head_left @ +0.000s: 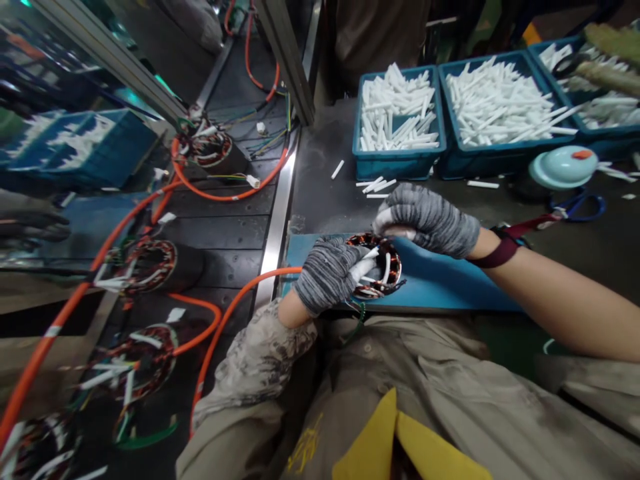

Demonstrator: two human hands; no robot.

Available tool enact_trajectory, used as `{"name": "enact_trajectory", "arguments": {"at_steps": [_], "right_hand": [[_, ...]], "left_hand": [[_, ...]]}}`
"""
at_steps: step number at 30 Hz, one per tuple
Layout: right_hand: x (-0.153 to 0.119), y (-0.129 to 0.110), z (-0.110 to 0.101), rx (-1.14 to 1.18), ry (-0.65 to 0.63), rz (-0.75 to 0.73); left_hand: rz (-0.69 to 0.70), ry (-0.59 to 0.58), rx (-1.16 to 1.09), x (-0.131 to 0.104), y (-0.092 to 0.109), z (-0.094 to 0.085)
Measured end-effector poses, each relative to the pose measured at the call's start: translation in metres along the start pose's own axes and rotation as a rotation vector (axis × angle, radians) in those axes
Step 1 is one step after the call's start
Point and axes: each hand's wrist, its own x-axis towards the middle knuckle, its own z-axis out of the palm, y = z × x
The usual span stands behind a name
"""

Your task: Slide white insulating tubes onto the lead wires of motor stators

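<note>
A round stator with copper windings (395, 263) rests on the blue mat (445, 277) close to my body, with white sleeves inside its ring. My left hand (330, 272), in a grey striped glove, lies over the stator's left side, its fingers closed around something white at the ring's opening. Above the upper right edge of the ring is my right hand (425, 220), gloved alike, fingers pinched together; what they hold, if anything, is hidden. An orange tube (250, 283) runs up to my left hand. A green cord hangs at the stator's lower edge.
Blue bins (400, 157) of white sleeves stand at the back, loose sleeves (377, 185) before them. A light-blue-lidded cup (563, 167) and scissors (585, 205) are at right. Left, more stators (150, 263) and orange tubing lie on a dark slatted conveyor (235, 233). Another person's gloved hand (37, 225) shows far left.
</note>
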Motion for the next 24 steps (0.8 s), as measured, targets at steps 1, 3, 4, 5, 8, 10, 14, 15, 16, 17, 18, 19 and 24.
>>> {"name": "enact_trajectory", "arguments": {"at_steps": [1, 3, 4, 5, 8, 10, 14, 15, 16, 17, 18, 19, 24], "right_hand": [[0.006, -0.006, -0.004, -0.023, 0.099, 0.024], [0.016, -0.019, -0.013, -0.026, 0.367, 0.125], [0.018, -0.026, -0.017, -0.026, 0.457, 0.185], [0.018, -0.032, -0.020, -0.038, 0.491, 0.233], [0.008, -0.040, -0.020, -0.140, 0.359, 0.323], [-0.003, -0.040, -0.015, -0.224, 0.286, 0.353], [-0.025, -0.052, -0.002, -0.362, 0.323, 0.421], [-0.030, -0.060, 0.003, -0.390, 0.343, 0.418], [-0.036, -0.070, 0.007, -0.405, 0.328, 0.384], [-0.041, -0.079, 0.012, -0.407, 0.290, 0.325], [-0.045, -0.088, 0.016, -0.401, 0.243, 0.258], [-0.048, -0.095, 0.020, -0.400, 0.201, 0.209], [-0.039, -0.080, 0.025, -0.478, 0.227, 0.363]], "left_hand": [[-0.003, -0.003, 0.004, 0.000, 0.001, 0.000], [0.000, -0.009, 0.013, -0.001, 0.002, 0.000], [0.000, -0.005, 0.011, -0.001, 0.002, 0.000], [-0.003, 0.001, 0.006, -0.001, 0.002, 0.000], [-0.025, 0.014, -0.009, -0.001, 0.001, 0.003], [-0.026, 0.017, 0.002, 0.001, 0.001, 0.004], [-0.029, 0.054, 0.058, 0.000, 0.003, 0.001], [-0.040, 0.081, 0.076, -0.003, 0.003, -0.002], [-0.056, 0.112, 0.093, -0.006, 0.002, -0.006], [-0.072, 0.142, 0.101, -0.011, 0.001, -0.011], [-0.086, 0.165, 0.096, -0.016, 0.000, -0.016], [-0.095, 0.178, 0.077, -0.022, -0.002, -0.021], [-0.121, 0.116, 0.028, -0.049, -0.015, -0.032]]}}
